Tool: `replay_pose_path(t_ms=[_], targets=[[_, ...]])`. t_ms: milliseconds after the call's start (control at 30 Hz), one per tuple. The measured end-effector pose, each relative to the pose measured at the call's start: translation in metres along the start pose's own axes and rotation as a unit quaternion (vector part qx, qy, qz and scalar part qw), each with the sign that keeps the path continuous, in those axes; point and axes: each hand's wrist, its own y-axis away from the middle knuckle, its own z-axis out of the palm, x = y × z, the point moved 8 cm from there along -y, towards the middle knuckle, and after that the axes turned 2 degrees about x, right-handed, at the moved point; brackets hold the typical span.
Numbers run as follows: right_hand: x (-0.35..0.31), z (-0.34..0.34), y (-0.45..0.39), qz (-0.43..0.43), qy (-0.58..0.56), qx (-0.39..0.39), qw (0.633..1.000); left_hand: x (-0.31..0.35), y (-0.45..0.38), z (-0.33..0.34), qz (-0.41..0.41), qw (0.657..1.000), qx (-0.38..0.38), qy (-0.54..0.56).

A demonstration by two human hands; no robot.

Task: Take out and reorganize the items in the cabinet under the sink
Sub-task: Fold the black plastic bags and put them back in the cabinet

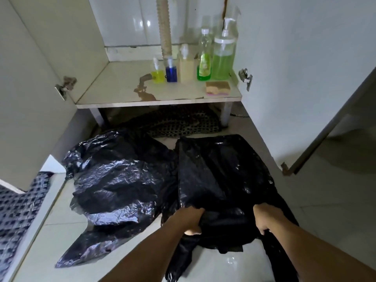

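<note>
A black plastic bag (221, 176) lies spread on the floor in front of the open cabinet. My left hand (190, 220) grips its near edge on the left, and my right hand (265, 219) grips the same edge on the right. A second, crumpled black bag (114, 180) lies to the left of it. Along the right of the cabinet shelf (114, 86) stand a small yellow bottle (157, 75), a blue bottle (171, 73), a beige bottle (186, 66), a clear bottle of green liquid (204, 64) and a big green pump bottle (223, 58). A sponge (217, 88) lies in front of them.
Both cabinet doors hang open, the left door (36, 98) and the right door (305, 78). A ribbed drain hose (164, 27) drops behind the bottles. A dark mesh mat (183, 123) lies under the shelf. A patterned cloth (18, 206) is at far left.
</note>
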Motion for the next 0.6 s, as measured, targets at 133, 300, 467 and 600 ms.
replay_pose_path(t_ms=[133, 300, 467, 600], targets=[[-0.025, -0.033, 0.006, -0.025, 0.009, -0.017, 0.999, -0.015, 0.011, -0.020, -0.008, 0.998, -0.051, 0.032], [-0.110, -0.136, 0.033, -0.133, -0.113, 0.147, 0.974, -0.087, 0.046, -0.146, -0.055, 0.995, 0.079, -0.032], [-0.210, -0.167, 0.049, -0.219, -0.201, 0.175, 0.939, -0.176, 0.092, -0.185, -0.153, 0.976, 0.136, -0.067], [-0.257, -0.159, 0.029, -0.235, -0.163, 0.180, 0.941, -0.251, 0.094, -0.123, -0.236, 0.965, 0.104, 0.039]])
